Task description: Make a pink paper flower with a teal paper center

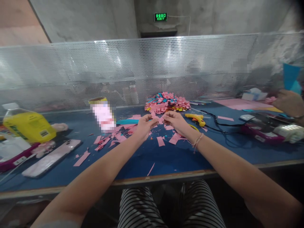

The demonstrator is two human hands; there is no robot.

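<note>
A: Nearest, what to note?
B: Striped trousers [203, 204] below the near edge of a blue table [185, 163]; on the near part of the table, a thin pink sliver [150, 169]; at left, a phone [53, 158].

A: And mid-table?
B: Left hand [143, 126] and right hand [176, 121], each pinching with thumb and fingers at a small pink paper piece [161, 119], held between the two; cannot tell whether one layer or several. Round about, loose pink scraps [161, 141]; to the right, a yellow glue gun [196, 119], untouched.

A: Farther?
B: Beyond the hands, a dense heap of pink and blue pieces [167, 101]; behind, a perforated screen [114, 63]; high and far, a green exit sign [161, 17].

A: Progress?
B: Judging by the thick heap, apparently well advanced; judging by the piece in hand and the scattered scraps, seemingly unfinished. Remaining amount: impossible to tell.
</note>
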